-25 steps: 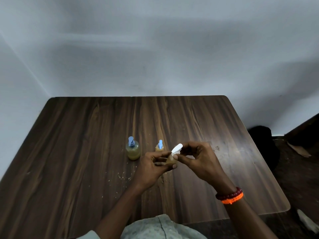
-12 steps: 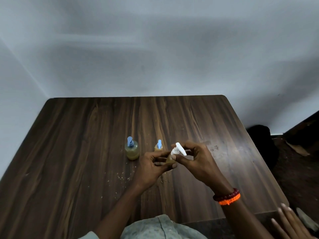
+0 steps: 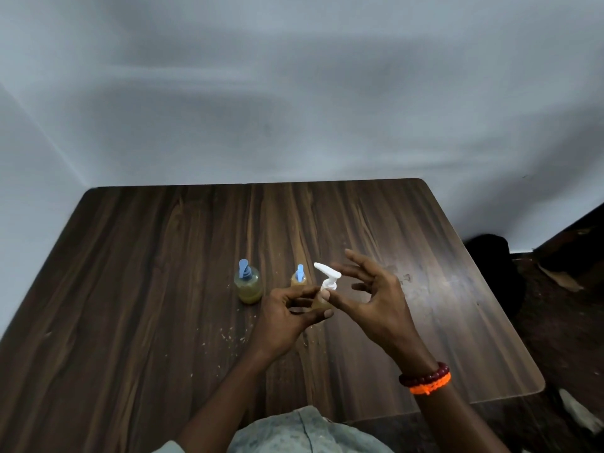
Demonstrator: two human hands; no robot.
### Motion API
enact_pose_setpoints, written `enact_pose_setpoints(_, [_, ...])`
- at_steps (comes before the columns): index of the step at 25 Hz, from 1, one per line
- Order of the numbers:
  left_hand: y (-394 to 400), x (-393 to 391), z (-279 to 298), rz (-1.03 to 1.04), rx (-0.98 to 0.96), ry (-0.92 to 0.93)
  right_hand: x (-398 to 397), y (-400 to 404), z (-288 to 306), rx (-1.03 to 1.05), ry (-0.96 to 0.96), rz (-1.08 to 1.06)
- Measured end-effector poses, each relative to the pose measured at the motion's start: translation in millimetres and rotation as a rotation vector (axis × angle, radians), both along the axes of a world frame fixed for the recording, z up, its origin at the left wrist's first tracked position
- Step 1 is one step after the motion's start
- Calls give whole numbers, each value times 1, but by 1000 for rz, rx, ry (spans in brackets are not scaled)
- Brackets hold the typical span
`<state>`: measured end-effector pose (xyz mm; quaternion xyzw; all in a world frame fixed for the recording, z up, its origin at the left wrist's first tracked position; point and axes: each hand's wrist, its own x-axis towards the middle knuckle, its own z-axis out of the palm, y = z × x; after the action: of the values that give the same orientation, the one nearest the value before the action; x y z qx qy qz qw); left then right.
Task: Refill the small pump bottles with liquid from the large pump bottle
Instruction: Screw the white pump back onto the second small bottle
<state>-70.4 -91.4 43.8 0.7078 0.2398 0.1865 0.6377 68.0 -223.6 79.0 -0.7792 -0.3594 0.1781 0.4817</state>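
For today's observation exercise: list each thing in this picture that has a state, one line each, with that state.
White-pump bottle: held above the table, pump on, tilted.
Left hand: grips the white-pump bottle's body.
Right hand: fingers spread, thumb tip by the pump collar.
Larger blue-pump bottle: standing upright, pump on, holding yellowish liquid.
Smaller blue-pump bottle: standing upright, pump on.
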Motion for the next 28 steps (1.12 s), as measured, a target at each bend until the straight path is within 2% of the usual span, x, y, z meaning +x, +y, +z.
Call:
enact_pose_setpoints(7, [-7, 1, -1, 3, 16, 0, -14, 9, 1, 104, -72, -110])
enact_pose_setpoints(13, [-3, 0, 2, 19, 1, -67, -7, 2, -2, 104, 181, -12])
enact_pose_setpoints(18, [-7, 1, 3, 0, 0, -81, -12, 9, -4, 119, 76, -42])
enact_pose_setpoints(23, [-5, 1, 4, -13, -15, -102, -6, 4, -9, 103, 94, 63])
enact_pose_setpoints(28, [-6, 3, 0, -3, -10, -68, -11, 6, -8, 149, 27, -55])
